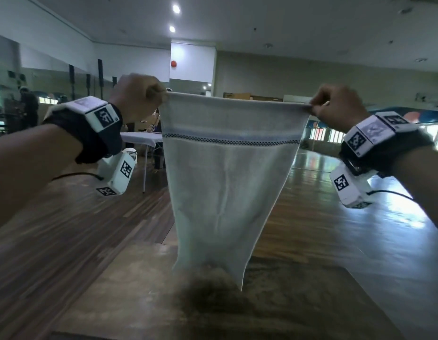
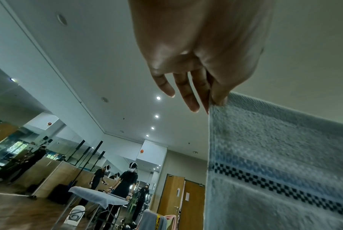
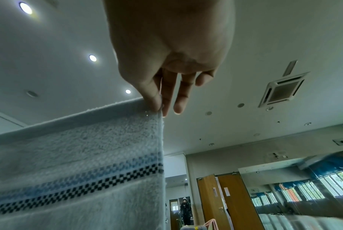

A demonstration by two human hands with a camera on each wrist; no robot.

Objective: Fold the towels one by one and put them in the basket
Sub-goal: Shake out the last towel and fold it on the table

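A pale grey towel [image 1: 227, 173] with a blue band and a black checked stripe hangs stretched in the air, its lower end just above a brown table [image 1: 129, 285]. My left hand [image 1: 139, 96] pinches its top left corner; in the left wrist view the thumb and a finger of that hand [image 2: 215, 99] nip the towel [image 2: 275, 163] corner. My right hand [image 1: 335, 111] pinches the top right corner; in the right wrist view this hand [image 3: 158, 105] holds the towel [image 3: 78, 163] edge between thumb and finger, the other fingers straight. No basket is in view.
A dark patch [image 1: 213, 290] lies on the table under the towel. Wooden floor [image 1: 335, 217] stretches beyond. A white-covered table [image 2: 99, 196] with people [image 2: 127, 182] beside it stands at the back left. Wooden doors [image 3: 225, 199] are far off.
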